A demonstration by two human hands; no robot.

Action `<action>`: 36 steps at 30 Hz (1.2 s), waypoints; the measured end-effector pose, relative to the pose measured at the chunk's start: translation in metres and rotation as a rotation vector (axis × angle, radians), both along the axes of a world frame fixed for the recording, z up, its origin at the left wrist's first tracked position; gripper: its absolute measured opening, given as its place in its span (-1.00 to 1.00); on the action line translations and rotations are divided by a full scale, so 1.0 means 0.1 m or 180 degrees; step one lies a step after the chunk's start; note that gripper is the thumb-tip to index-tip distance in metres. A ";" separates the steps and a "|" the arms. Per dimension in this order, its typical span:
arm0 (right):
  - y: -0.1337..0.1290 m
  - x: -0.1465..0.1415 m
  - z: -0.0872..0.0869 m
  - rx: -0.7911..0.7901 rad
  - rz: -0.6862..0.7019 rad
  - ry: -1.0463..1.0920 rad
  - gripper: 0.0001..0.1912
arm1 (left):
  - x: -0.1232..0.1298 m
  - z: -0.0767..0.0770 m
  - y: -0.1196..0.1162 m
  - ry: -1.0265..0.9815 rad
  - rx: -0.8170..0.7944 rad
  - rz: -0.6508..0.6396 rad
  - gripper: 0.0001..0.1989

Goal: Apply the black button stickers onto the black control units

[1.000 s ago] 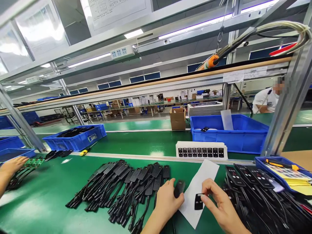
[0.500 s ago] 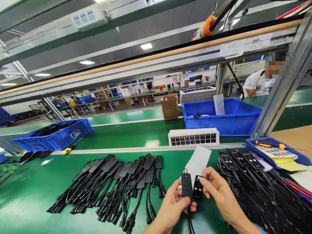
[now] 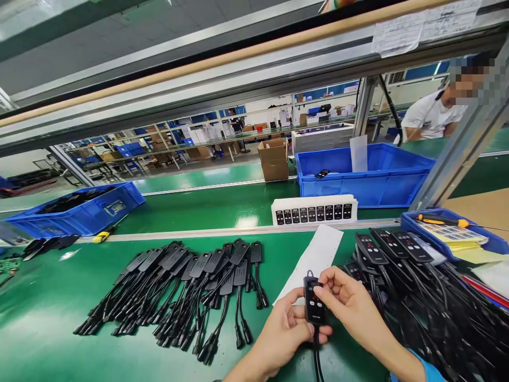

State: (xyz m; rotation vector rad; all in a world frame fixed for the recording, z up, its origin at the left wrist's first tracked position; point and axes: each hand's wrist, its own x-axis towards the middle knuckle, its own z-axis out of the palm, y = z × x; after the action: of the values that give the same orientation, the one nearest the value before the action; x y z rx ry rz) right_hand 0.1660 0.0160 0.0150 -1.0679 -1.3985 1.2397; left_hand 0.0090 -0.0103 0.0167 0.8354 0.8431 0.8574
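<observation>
My left hand (image 3: 283, 330) is closed around a small black controller (image 3: 309, 279) held upright, its wire loop on top and two cables hanging below. A glossy black face label (image 3: 316, 313) with red marks and white buttons lies over the controller's front. With thumb and bent fingers, my right hand (image 3: 352, 305) pinches that label at its upper right, against the controller. Left of my hands lies a spread of black controllers with cables (image 3: 214, 262), their fronts unlabelled. To the right is a pile of labelled controllers (image 3: 371, 249). Beneath my hands rests a white sheet (image 3: 314, 257).
A white holder (image 3: 274, 215) with a row of face labels stands behind. Blue bins stand at back right (image 3: 366, 191) and left (image 3: 123, 204). A blue tray (image 3: 409, 225) carries a screwdriver (image 3: 443, 220). Beyond a metal post (image 3: 453, 159) sits another person (image 3: 425, 116).
The face label, held beside the controller before, now lies over its front. My right hand has moved left with it. The whole view has tilted downward.
</observation>
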 end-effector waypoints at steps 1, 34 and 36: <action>0.00 0.00 0.01 -0.0011 -0.0005 -0.0010 -0.71 | 0.00 0.01 0.00 0.0009 -0.0001 -0.0001 -0.38; 0.04 -0.02 -0.16 -0.0082 -0.0049 -0.0016 -0.61 | 0.00 -0.04 -0.01 -0.0117 0.0421 -0.0021 -0.55; 0.02 -0.04 -0.21 0.0045 0.0141 -0.0199 -0.57 | -0.01 -0.04 0.01 -0.0122 0.0372 0.0076 -0.58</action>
State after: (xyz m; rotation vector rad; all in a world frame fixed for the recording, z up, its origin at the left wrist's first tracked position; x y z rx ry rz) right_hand 0.1620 0.0177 -0.0062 -1.0793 -1.4834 1.2357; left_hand 0.0078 -0.0096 0.0128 0.9098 0.7762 0.9480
